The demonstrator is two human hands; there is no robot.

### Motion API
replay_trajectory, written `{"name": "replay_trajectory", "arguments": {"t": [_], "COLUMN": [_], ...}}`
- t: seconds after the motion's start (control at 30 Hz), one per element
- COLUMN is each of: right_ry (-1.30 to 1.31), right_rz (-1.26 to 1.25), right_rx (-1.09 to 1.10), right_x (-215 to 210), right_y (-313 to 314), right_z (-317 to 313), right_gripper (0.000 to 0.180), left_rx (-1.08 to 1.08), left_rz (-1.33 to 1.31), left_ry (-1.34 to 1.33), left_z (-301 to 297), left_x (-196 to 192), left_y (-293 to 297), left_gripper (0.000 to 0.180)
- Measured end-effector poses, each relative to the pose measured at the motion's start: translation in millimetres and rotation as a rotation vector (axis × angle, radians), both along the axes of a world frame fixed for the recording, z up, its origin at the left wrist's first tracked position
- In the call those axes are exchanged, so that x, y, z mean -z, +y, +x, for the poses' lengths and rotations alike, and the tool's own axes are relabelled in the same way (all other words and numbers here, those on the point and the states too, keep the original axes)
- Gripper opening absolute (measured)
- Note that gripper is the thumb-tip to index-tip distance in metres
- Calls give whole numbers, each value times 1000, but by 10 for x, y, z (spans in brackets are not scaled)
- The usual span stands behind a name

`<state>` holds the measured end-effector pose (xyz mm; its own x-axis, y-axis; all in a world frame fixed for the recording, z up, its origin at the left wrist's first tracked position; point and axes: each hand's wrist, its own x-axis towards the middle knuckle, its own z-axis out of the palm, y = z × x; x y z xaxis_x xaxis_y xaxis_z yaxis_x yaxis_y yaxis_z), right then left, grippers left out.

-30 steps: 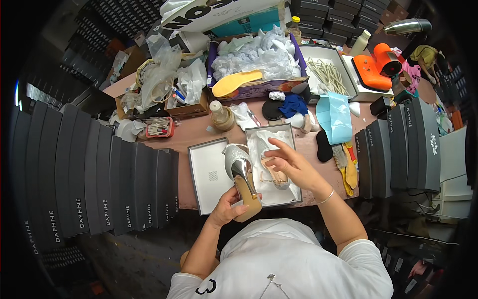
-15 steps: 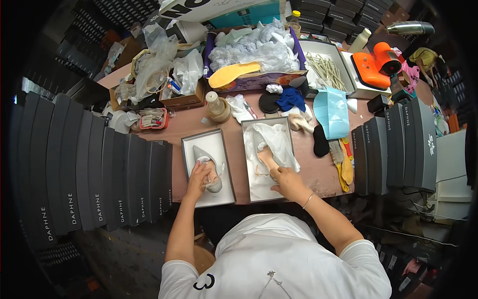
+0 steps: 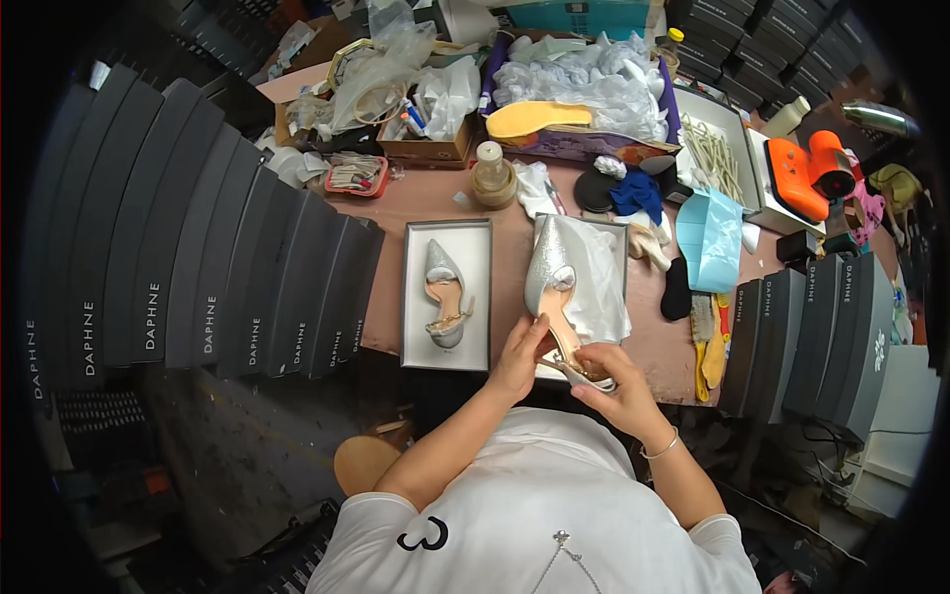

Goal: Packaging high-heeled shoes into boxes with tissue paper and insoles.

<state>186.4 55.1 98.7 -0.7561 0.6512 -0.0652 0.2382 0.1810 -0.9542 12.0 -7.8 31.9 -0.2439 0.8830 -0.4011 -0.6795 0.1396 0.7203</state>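
Note:
Both my hands hold a silver, glittery, pointed high-heeled shoe (image 3: pixel 547 265) above the right-hand shoe box (image 3: pixel 625 243). Its toe points away from me, and white stuffing sits in the toe. My left hand (image 3: pixel 519 360) grips the shoe's left side near the middle. The fingers of my right hand (image 3: pixel 621 388) close round the heel end and strap. White tissue paper (image 3: pixel 597 287) lies in the box beneath. A matching silver shoe (image 3: pixel 440 259) lies in the left-hand shoe box (image 3: pixel 473 297), with no hand on it.
Stacked dark shoe boxes (image 3: pixel 188 247) wall the left side, with more boxes (image 3: pixel 807 327) at right. Behind are a dispenser bottle (image 3: pixel 492 178), a purple-sided carton (image 3: pixel 594 144), an orange device (image 3: pixel 797 183), blue face masks (image 3: pixel 710 243) and brushes (image 3: pixel 705 337).
My left hand has left the shoe in the left box and moved right to the other shoe. That shoe has been raised out of the right box. The view has shifted.

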Motion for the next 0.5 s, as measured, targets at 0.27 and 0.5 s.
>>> {"name": "replay_trajectory", "arguments": {"t": [0.27, 0.5], "right_ry": [-398, 141], "right_rz": [-105, -663], "right_rx": [-302, 168], "right_x": [-21, 158], "right_y": [148, -11], "right_z": [29, 823], "right_gripper": [93, 84], "left_rx": [119, 304], "left_rz": [26, -69], "left_ry": [346, 1202], "left_z": [264, -538], "left_x": [46, -81], "left_y": [-87, 817], "left_gripper": [49, 50]}}
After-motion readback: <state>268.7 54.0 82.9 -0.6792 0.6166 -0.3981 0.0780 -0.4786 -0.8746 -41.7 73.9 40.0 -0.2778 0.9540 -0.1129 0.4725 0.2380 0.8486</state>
